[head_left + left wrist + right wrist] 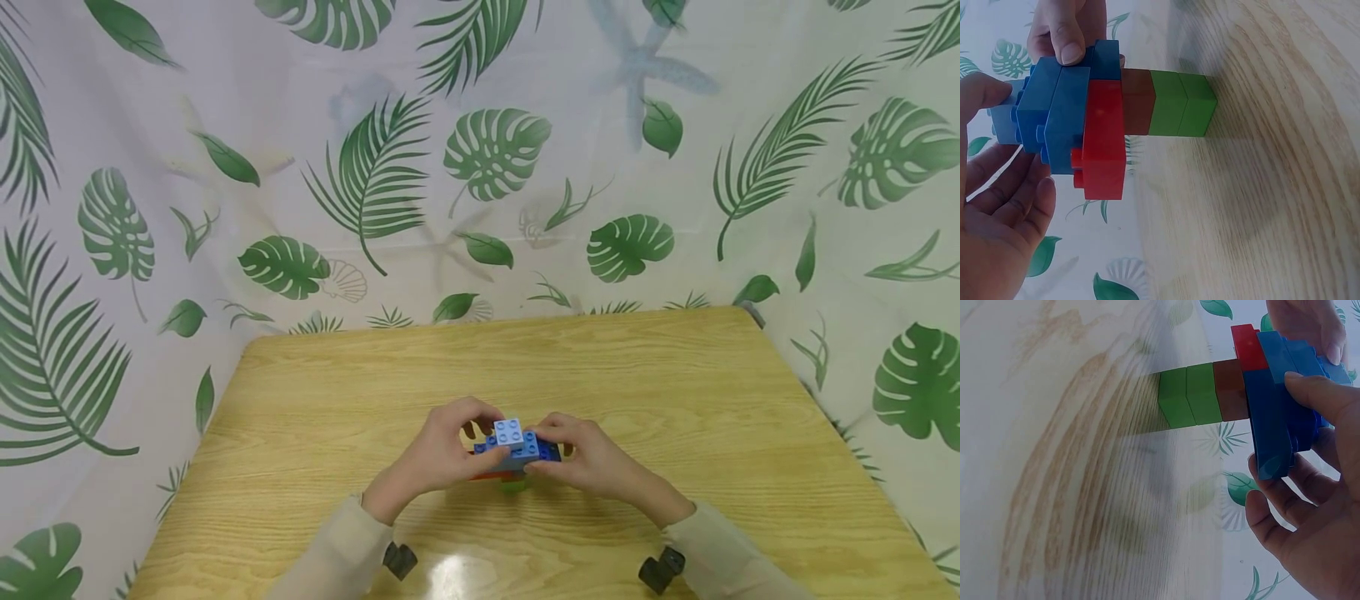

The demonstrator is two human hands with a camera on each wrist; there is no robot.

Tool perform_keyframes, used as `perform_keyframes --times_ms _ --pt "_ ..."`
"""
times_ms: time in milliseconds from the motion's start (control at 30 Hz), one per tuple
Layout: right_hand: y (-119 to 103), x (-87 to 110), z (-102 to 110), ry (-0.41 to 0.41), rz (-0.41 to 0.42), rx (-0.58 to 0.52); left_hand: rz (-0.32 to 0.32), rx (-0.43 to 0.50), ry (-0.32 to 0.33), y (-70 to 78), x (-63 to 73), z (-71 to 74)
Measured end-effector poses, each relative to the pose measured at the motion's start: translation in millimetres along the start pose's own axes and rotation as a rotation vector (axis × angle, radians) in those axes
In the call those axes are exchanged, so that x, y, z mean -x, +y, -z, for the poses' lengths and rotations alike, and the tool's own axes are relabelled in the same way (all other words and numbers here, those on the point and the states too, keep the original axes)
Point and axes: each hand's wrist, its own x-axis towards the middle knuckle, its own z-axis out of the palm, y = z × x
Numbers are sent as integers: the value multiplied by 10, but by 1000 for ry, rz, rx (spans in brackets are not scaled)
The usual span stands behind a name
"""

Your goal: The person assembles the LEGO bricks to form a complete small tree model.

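Note:
A structure of toy building bricks stands upright on the table, narrow at the foot and wider above. Two green bricks [1184, 104] form its base, under a brown brick [1139, 102]. Over that, a red brick [1105, 140] and a dark blue brick [1266, 425] jut to opposite sides, with blue bricks [1067, 122] stacked higher. A light blue brick [508, 432] tops it all. My left hand [442, 446] holds the light blue brick between thumb and fingers. My right hand [588, 458] grips the blue layers, thumb on the near side, fingers behind.
The wood-grain table [337, 375] extends around the structure. A white curtain [420, 292] printed with green leaves hangs behind it and along both sides. Dark wrist cameras [400, 561] sit by both sleeves.

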Motion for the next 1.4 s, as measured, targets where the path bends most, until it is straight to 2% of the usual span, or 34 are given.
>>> perform_keyframes --times_ms 467,1033,1267,1400 --pt "-16 -26 -5 -7 -30 -18 -26 -34 -59 69 -7 57" --pt "-22 -36 4 -11 -46 -30 0 -79 -167 104 -81 144" --pt "-29 -40 11 -6 -42 -27 1 -64 -166 97 -88 147" --pt "-23 -37 5 -1 -42 -27 24 -38 -147 90 -66 124"
